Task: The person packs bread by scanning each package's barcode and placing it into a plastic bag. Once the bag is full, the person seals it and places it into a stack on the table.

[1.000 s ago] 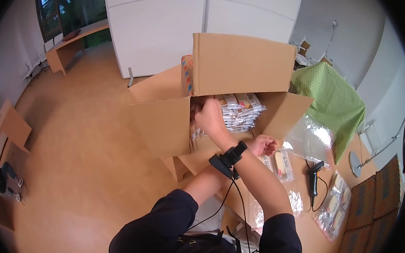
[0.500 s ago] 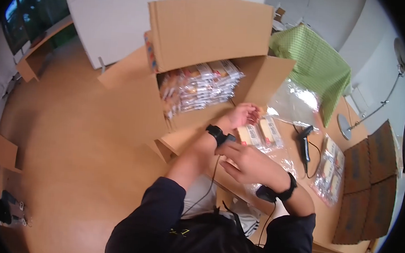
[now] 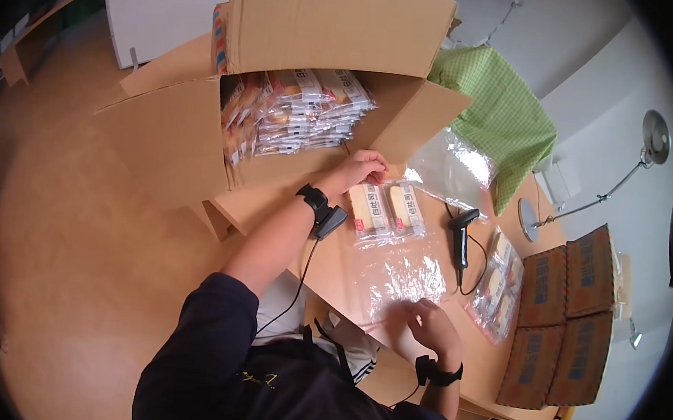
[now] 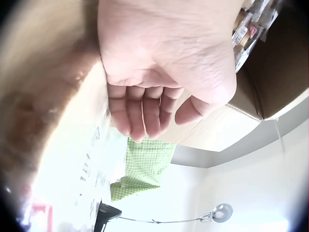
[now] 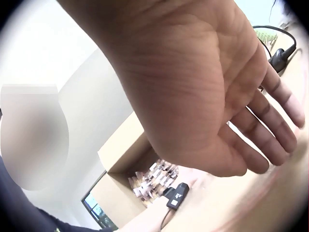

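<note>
My left hand (image 3: pixel 358 172) rests near the front of the open cardboard box (image 3: pixel 318 33), beside two wrapped bread slices (image 3: pixel 387 210) on the table. Its fingers hang loosely curled with nothing between them, as the left wrist view also shows. Nearer my body, my right hand (image 3: pixel 433 328) hovers by the lower end of a clear plastic bag (image 3: pixel 398 273), fingers relaxed and holding nothing. The bag lies flat, just below the two slices. Stacked inside the box are many more wrapped packets (image 3: pixel 304 118).
A black handheld scanner (image 3: pixel 462 238) with a cable lies right of the slices. Beyond it are a filled clear pack (image 3: pixel 496 287), brown cartons (image 3: pixel 563 319) and a desk lamp (image 3: pixel 528 219). Another clear bag (image 3: pixel 452 167) lies before a green checked cloth (image 3: pixel 499 112).
My right hand has come out of the box, across my left arm, and down to the right near the plastic bag. My left hand stays near the slices. The head view has shifted right.
</note>
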The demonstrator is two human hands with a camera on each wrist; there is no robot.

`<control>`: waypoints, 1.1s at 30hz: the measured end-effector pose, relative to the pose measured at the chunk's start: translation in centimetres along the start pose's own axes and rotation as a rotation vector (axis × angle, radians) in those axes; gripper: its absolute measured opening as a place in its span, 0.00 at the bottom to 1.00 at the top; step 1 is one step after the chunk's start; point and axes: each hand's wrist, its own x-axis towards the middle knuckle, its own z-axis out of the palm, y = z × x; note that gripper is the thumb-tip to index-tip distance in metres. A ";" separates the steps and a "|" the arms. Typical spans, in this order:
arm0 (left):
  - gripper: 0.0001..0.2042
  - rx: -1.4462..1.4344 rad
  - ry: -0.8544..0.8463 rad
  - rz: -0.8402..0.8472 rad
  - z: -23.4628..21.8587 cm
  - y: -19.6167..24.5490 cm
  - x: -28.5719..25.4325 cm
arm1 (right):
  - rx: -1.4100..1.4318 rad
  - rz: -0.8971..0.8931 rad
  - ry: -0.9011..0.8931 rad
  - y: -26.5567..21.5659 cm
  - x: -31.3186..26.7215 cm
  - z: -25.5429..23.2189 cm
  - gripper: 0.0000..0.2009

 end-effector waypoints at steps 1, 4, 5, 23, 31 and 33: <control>0.07 0.008 0.020 0.000 0.0 0.0 0.0 | -0.003 -0.006 0.000 -0.2 0.4 0.0 0.12; 0.07 0.017 0.050 -0.001 -0.1 0.2 -0.3 | 0.145 0.039 0.093 -1.0 2.3 0.3 0.26; 0.07 0.013 0.053 -0.007 -0.2 0.1 -0.2 | 0.145 0.032 0.091 -1.3 2.7 0.4 0.26; 0.07 0.002 0.041 0.045 -0.3 -0.8 0.4 | -0.540 -0.336 0.474 2.8 16.9 -0.3 0.18; 0.07 0.054 0.060 0.045 -0.3 -1.1 0.6 | -0.772 -0.116 0.299 3.9 18.9 0.2 0.11; 0.07 0.071 0.073 0.055 0.0 -0.5 0.1 | -0.754 -0.463 0.514 3.2 13.9 -0.5 0.08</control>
